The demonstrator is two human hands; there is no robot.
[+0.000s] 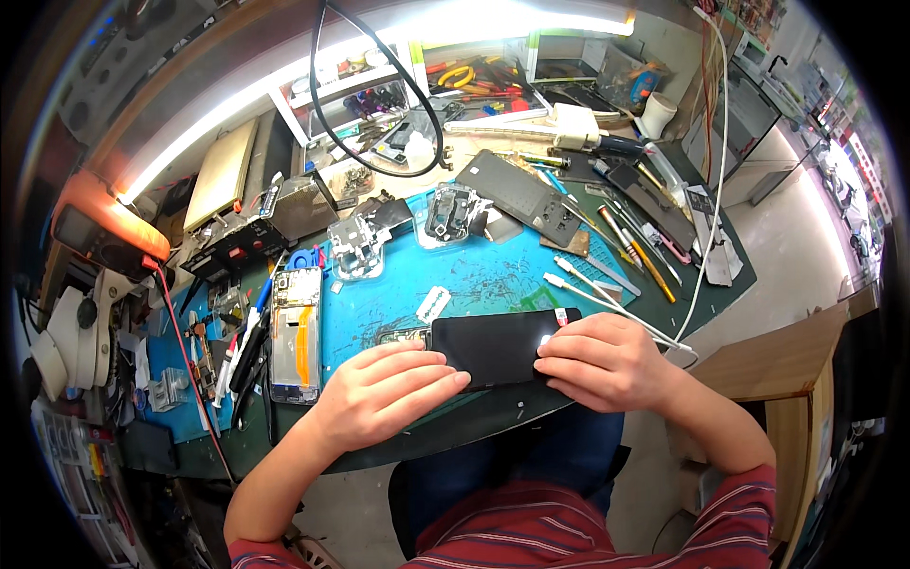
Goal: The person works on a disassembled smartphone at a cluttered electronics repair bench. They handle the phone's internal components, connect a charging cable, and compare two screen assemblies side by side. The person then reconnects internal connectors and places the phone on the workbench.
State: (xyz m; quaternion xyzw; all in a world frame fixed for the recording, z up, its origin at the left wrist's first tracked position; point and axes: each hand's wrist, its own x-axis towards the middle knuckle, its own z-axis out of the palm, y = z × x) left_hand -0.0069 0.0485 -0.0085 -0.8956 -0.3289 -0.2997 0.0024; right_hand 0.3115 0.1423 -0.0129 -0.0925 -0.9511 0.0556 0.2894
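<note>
Through the head camera I have two bare hands over one black screen panel (498, 349), which lies crosswise near the front edge of the desk (379, 465). My right hand (607, 360) grasps its right end, fingers curled over the side beside one small red-and-white tab (561, 317). My left hand (384, 394) has its fingers on the panel's lower left corner; the thumb is hidden, so I cannot tell whether it grips. One partly covered circuit piece (402, 336) shows just beyond the left fingers.

Further left I count one opened phone (297, 346) with one orange ribbon (303, 343). Beyond the panel are one pale slotted plate (433, 303), two clear trays (358, 268) carrying parts, and one dark grey phone cover (517, 196). Two white cable plugs (567, 268) point in from the right.

For moving, a stretch of blue mat (374, 299) runs between the opened phone and the slotted plate. The trays bound it on the far side, the cables narrow the right, and the desk's curved front edge passes just below the panel.
</note>
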